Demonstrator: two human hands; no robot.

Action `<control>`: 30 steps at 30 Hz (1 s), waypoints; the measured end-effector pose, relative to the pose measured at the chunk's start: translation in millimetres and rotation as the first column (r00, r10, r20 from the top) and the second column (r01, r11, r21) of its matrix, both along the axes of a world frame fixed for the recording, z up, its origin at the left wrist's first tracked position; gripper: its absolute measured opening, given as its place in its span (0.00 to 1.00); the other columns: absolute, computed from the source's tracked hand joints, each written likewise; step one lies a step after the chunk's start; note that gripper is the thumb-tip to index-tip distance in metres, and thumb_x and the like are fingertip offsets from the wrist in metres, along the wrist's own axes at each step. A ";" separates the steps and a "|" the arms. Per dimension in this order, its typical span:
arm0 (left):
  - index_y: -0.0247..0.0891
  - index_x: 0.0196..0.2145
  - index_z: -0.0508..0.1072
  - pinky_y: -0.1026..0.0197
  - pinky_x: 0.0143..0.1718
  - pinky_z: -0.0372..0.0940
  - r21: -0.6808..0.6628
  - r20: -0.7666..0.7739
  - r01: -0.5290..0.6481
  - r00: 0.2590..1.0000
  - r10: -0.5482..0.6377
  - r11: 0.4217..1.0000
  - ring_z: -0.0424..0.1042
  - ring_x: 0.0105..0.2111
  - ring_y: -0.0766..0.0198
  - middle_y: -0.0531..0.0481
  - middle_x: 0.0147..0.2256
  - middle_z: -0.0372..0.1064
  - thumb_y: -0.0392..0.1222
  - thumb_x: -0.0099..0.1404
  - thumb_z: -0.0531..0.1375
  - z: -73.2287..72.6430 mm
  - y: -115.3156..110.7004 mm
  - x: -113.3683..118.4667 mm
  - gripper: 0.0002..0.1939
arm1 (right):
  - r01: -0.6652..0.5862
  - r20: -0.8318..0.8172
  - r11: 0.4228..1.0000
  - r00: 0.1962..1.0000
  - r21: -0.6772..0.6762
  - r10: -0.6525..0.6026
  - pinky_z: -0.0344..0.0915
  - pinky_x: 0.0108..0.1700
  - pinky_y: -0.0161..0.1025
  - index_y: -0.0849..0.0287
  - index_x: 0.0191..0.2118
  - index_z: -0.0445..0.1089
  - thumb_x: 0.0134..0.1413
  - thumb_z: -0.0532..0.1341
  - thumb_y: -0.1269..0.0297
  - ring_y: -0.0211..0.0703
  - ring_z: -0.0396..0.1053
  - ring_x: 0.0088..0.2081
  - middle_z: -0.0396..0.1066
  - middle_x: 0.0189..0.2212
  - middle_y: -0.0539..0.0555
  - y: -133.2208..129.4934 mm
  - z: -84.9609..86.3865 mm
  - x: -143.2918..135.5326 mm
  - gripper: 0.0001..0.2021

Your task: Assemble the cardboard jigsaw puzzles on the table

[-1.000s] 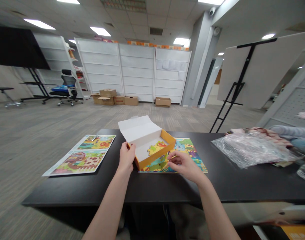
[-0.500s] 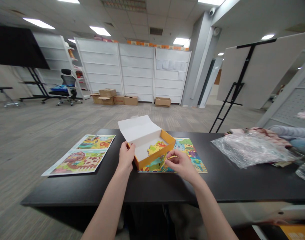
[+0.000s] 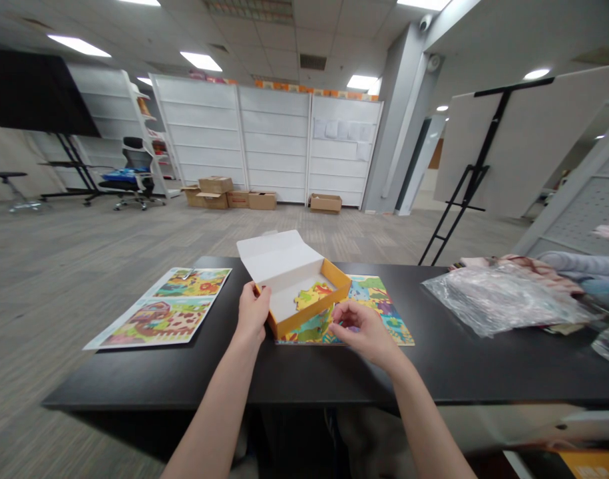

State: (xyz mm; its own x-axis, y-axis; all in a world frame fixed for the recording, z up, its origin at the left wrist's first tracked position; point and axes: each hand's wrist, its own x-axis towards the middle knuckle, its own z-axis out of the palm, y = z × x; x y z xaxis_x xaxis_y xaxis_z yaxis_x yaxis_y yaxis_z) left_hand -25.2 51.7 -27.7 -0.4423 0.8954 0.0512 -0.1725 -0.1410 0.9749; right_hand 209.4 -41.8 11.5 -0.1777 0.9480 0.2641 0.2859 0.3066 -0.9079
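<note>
My left hand [image 3: 253, 311] grips the left side of an orange-yellow box [image 3: 311, 309], thumb over the wall. The white lid [image 3: 277, 256] stands tipped back, and the box is tilted toward me. Inside lie yellow, green and red puzzle pieces [image 3: 313, 295]. My right hand [image 3: 360, 329] is closed in a pinch just right of the box's front wall; what its fingertips hold, if anything, I cannot make out. Under the box and right hand lies a colourful picture board [image 3: 384, 306], partly hidden by them.
Two printed picture sheets [image 3: 172, 316] lie at the left of the black table [image 3: 304, 376]. At the right, a clear plastic bag [image 3: 504, 299] rests beside folded cloth [image 3: 538, 269]. Beyond the table stand an easel-like black stand [image 3: 478, 159] and cardboard boxes [image 3: 251, 199].
A yellow piece that showed at my right fingertips is no longer visible there. The right hand has turned slightly; my left hand and the box stay almost still.
</note>
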 end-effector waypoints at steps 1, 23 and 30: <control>0.38 0.38 0.69 0.58 0.38 0.67 0.001 -0.001 0.000 1.000 0.000 1.000 0.71 0.32 0.62 0.53 0.32 0.71 0.41 0.52 0.63 0.0 0.2 -0.2 0.14 | -0.005 -0.014 1.000 1.000 0.013 0.005 0.66 0.34 0.35 0.57 0.34 0.68 0.52 0.66 0.62 0.39 0.70 0.33 0.72 0.32 0.50 0.2 -0.1 0.2 0.07; 0.36 0.41 0.72 0.55 0.40 0.70 0.015 0.170 0.007 0.985 -0.009 1.000 0.74 0.33 0.62 0.48 0.35 0.75 0.41 0.56 0.65 9.9 -8.7 -5.0 0.14 | 0.287 -0.054 0.834 0.953 0.471 -0.297 0.70 0.36 0.38 0.57 0.37 0.72 0.58 0.59 0.66 0.43 0.73 0.39 0.74 0.42 0.58 24.5 15.4 -50.0 0.05; 0.38 0.38 0.70 0.56 0.41 0.71 -0.037 0.270 -0.147 0.951 0.151 0.989 0.74 0.33 0.64 0.50 0.36 0.73 0.36 0.57 0.62 11.0 -3.0 -25.4 0.10 | -0.002 0.562 0.982 0.820 0.191 -0.107 0.63 0.35 0.37 0.56 0.34 0.74 0.56 0.65 0.64 0.40 0.70 0.29 0.75 0.31 0.51 10.9 2.1 -14.9 0.03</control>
